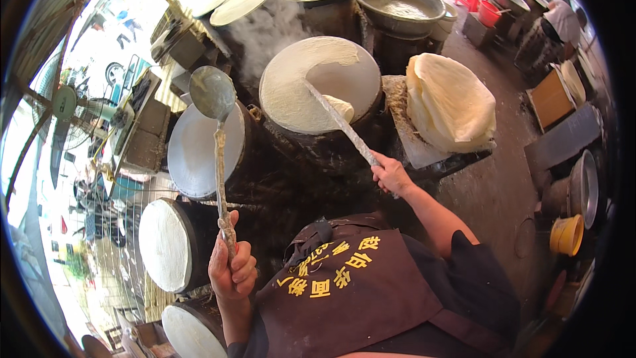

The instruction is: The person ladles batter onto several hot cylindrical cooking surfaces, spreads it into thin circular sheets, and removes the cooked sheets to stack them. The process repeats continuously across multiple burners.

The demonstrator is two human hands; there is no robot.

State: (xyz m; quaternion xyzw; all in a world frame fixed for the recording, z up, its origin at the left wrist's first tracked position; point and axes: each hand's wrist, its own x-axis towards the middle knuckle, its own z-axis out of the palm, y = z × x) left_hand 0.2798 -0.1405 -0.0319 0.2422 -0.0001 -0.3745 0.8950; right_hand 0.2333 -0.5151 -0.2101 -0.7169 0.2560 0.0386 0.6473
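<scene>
- Left hand [232,268], near and to the left of the central round top [344,79]: its grip is wrapped closed around the lower handle of a long ladle [212,96] – probably so low down to hold the fingers away from the heat and the wet bowl.
- The ladle's long axis runs away from the person, bowl at the far end, beyond the left rim of the central round top in this view; this likely leaves that surface free. What the bowl holds, I cannot tell.
- A coated round top [165,245], left of and nearer than the central one, bears a pale layer.
- Right hand [392,176], just off the near-right rim of the central round top: its grip is closed around the near end of a crusted stick [354,142].
- The stick slants far-left, its tip over the middle of the central round top; the long handle presumably gives reach across it.
- Pale paste [288,86] covers that top's left and far parts, leaving a curved bare patch to the right.
- Stacked thin sheets [450,103] rest on a board [424,152] right of it, probably within arm's reach.
- Beyond it: steam, and a large basin [434,3] at far right.
</scene>
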